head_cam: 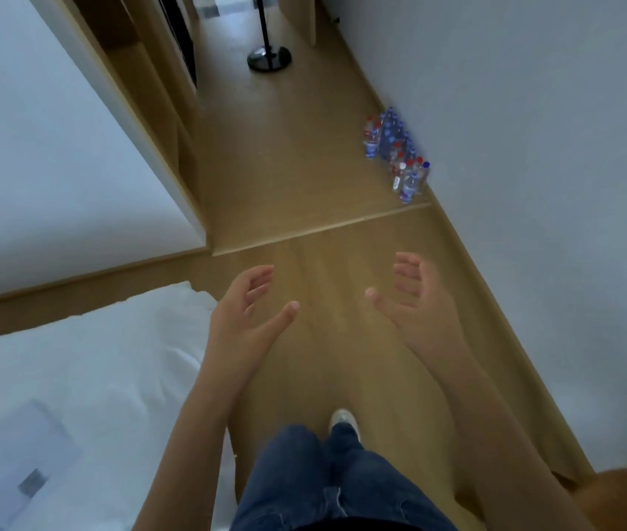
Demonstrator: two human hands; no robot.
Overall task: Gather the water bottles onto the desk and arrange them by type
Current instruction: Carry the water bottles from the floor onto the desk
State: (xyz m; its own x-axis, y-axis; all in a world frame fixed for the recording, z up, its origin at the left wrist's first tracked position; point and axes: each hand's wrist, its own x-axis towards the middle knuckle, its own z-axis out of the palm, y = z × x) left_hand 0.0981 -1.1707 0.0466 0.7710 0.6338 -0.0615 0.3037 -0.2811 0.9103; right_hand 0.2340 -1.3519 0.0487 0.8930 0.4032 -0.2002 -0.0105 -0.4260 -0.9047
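Observation:
Several small water bottles (396, 155) stand in a tight cluster on the wooden floor against the right wall, some with red caps and some with blue. My left hand (244, 312) and my right hand (413, 297) are held out in front of me over the floor, palms facing each other, fingers relaxed and holding nothing. The bottles are well ahead of both hands. No desk is in view.
A white bed (74, 377) lies at my left, with a white paper (16, 465) on it. A wooden wardrobe frame (150, 120) stands ahead on the left. A black lamp stand base (269, 57) sits far down the corridor. My jeans and shoe (344, 419) show below.

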